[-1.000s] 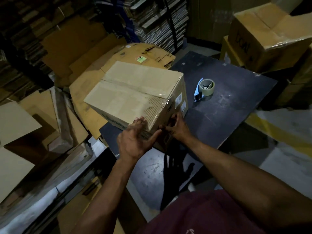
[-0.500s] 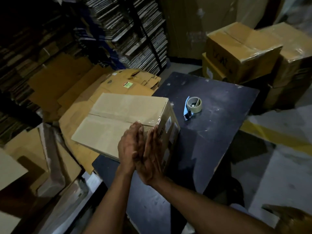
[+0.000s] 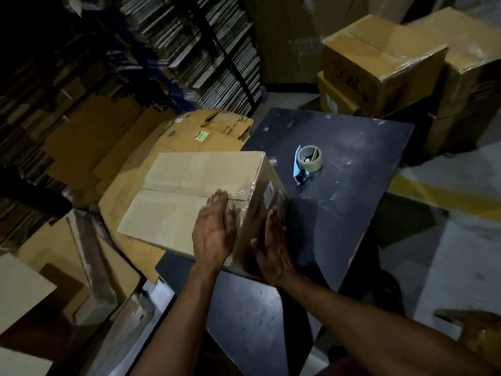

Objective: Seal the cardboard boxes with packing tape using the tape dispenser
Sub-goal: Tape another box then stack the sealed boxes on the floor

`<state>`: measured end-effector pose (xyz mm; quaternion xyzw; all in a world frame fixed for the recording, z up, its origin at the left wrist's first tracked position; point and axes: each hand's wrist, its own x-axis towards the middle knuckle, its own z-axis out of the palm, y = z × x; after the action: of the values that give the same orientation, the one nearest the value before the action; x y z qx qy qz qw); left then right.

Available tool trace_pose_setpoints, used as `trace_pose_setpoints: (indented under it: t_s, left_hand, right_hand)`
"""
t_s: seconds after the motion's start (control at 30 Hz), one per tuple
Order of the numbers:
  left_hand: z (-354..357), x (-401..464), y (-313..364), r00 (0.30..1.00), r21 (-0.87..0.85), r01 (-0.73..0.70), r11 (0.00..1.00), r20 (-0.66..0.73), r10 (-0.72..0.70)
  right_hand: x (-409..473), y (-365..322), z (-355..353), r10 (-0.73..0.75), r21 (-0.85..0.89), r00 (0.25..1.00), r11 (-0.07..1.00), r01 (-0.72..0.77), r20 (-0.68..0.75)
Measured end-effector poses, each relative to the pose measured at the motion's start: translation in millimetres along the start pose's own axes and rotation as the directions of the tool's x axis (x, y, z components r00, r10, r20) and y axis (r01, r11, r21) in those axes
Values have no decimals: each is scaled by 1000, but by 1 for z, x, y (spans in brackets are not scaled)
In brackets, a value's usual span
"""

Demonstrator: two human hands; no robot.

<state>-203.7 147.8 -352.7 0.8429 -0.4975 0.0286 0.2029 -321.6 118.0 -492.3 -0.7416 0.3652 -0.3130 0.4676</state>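
We see the cardboard box [image 3: 189,202] on the near-left part of the dark table [image 3: 352,202], its top flaps closed and clear tape running over the seam and down the near end. Half a second ago our two hands were pressed side by side at that taped end; now they have parted. The left hand [image 3: 214,234] lies flat on the top, its straight fingers [image 3: 219,199] reaching the seam. The right hand [image 3: 273,253] has slid round to the side face, fingers [image 3: 272,221] straight and open against the cardboard below the white label [image 3: 269,193]. Neither hand grips anything. The tape dispenser [image 3: 307,164] lies on the table beyond the right fingers, apart from the box, where it lay before.
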Motion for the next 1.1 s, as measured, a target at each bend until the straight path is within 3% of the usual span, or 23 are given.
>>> trace_pose_setpoints:
  t_s: [0.1, 0.17, 0.3, 0.53, 0.67, 0.83, 0.93, 1.1]
  left_hand:
    - [0, 2, -2, 998, 0, -56, 998, 21, 56]
    - [1, 1, -5, 996, 5, -82, 997, 34, 82]
    - [-1, 2, -7, 996, 24, -52, 998, 76, 50]
    - [1, 7, -3, 993, 50, -59, 997, 103, 53]
    - [0, 6, -3, 993, 45, -57, 997, 102, 52]
    - [0, 5, -3, 993, 39, -65, 997, 99, 61]
    - [2, 6, -2, 993, 37, -61, 997, 103, 57]
    - [1, 10, -3, 995, 44, -57, 997, 85, 53]
  right_hand:
    - [33, -46, -14, -54, 29, 984, 998, 59, -172]
    - [53, -71, -19, -80, 67, 978, 993, 94, -193]
    - [66, -74, -12, -133, 79, 973, 986, 150, -186]
    - [56, -20, -9, -11, 161, 997, 987, 24, -78]
    - [68, -28, -26, 90, 193, 986, 979, -62, -139]
    - [121, -73, -44, 19, 209, 972, 977, 31, -236]
    - [125, -51, -33, -64, 99, 970, 991, 89, -237]
    - [104, -16, -25, 92, 64, 992, 994, -87, -84]
